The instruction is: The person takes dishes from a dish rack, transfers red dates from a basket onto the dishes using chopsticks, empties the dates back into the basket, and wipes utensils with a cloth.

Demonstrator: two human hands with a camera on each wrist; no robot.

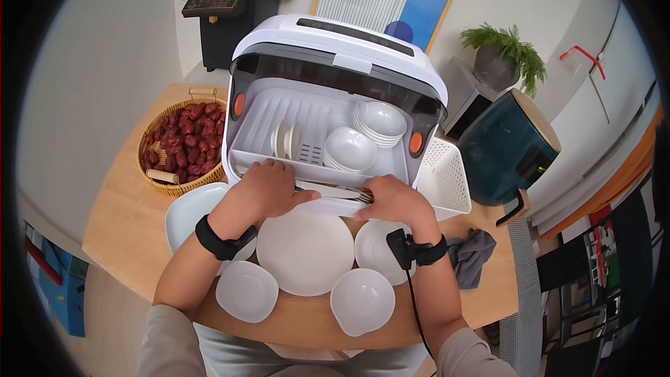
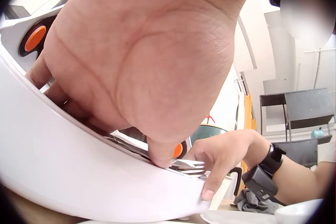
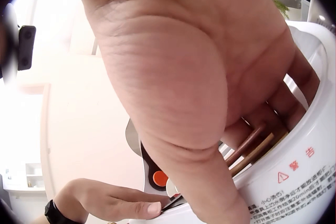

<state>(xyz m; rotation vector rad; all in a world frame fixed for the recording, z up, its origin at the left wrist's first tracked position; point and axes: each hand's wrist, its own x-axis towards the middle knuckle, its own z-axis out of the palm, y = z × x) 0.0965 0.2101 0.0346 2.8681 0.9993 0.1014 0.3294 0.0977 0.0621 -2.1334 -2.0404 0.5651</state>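
A white dish cabinet [image 1: 335, 35] with a dark clear lid stands raised over its racks. In its front trough lie forks [image 2: 186, 167] and other cutlery, and brown chopsticks [image 3: 257, 150] show under the right fingers. My left hand [image 1: 269, 188] dips its fingers into the trough, thumb along the forks; I cannot tell whether it grips them. My right hand [image 1: 396, 199] straddles the front wall [image 3: 294, 182], thumb outside and fingers bent inside by the fork tines. Behind the hands, the rack holds bowls [image 1: 350, 148] in two stacks and small upright plates [image 1: 286, 141].
Before the cabinet lie a large round plate [image 1: 305, 251], smaller dishes [image 1: 247, 292] and a spouted bowl [image 1: 363, 301]. A basket of red dates [image 1: 185, 141] stands left. To the right are a white perforated bin [image 1: 444, 178], a green air fryer [image 1: 506, 146] and a grey cloth [image 1: 472, 257].
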